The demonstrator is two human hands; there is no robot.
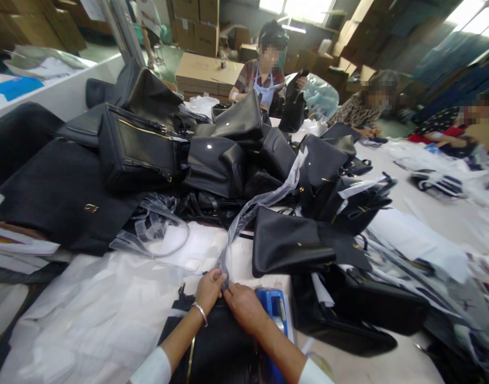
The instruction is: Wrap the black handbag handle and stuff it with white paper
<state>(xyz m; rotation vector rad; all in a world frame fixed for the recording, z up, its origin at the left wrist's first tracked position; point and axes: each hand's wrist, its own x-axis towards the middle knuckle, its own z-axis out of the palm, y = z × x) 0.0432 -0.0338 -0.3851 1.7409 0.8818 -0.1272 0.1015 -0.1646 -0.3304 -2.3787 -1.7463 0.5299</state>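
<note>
My left hand [210,292], with a silver bangle at the wrist, is closed in a pinch on the lower end of a long clear plastic strip [244,217]. Close beside it my right hand [243,305] grips the same end, its fingertips partly hidden. The strip runs up and right from my fingers over other bags. Below both hands lies a black handbag [218,346] with a gold zip. A blue tool that looks like a tape dispenser [273,308] stands just right of my right hand, partly behind my forearm.
Black bags [216,162] are heaped across the table beyond my hands. White sheets [92,320] cover the left side. A single bag [292,242] lies to the right, with more below it. One person [264,80] across the table holds a bag; others sit at the right.
</note>
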